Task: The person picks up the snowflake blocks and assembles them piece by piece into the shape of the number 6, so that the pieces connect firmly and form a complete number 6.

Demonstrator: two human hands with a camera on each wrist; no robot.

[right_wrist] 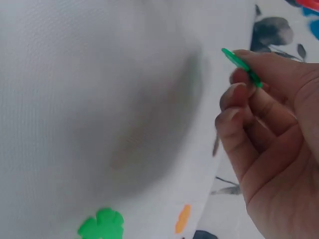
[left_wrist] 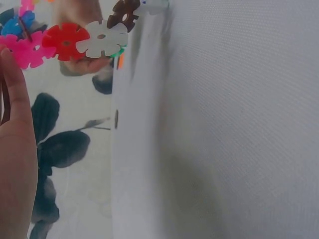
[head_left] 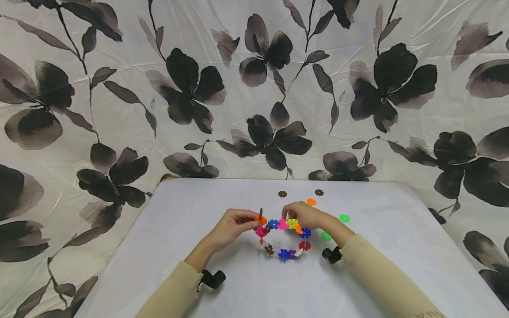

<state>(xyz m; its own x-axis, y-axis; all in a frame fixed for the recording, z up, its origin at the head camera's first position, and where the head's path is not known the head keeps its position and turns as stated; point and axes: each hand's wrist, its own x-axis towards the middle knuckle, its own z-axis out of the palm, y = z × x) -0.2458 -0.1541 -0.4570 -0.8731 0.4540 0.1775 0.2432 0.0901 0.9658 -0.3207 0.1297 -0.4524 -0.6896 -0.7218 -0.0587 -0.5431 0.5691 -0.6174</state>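
A loop of interlocking, notched flower-shaped plastic discs [head_left: 283, 254] in many colours stands over the middle of the table. My left hand [head_left: 230, 227] grips its upper left, with fingertips at an orange disc [head_left: 261, 220] and an upright brown disc [head_left: 260, 213]. In the left wrist view, a pink disc [left_wrist: 35, 50], a red disc [left_wrist: 66, 42] and a white disc [left_wrist: 102, 39] run on from the fingers. Behind the loop's far side is my right hand [head_left: 304, 215], which pinches a loose green disc [right_wrist: 243, 66] between thumb and fingers, as the right wrist view shows.
Loose discs lie on the white table [head_left: 159, 247]: two brown ones at the back, an orange disc [head_left: 311, 202], and green discs [head_left: 344, 218] to the right. Wrist cameras [head_left: 213, 279] hang under both forearms. A floral cloth [head_left: 262, 88] hangs behind the table.
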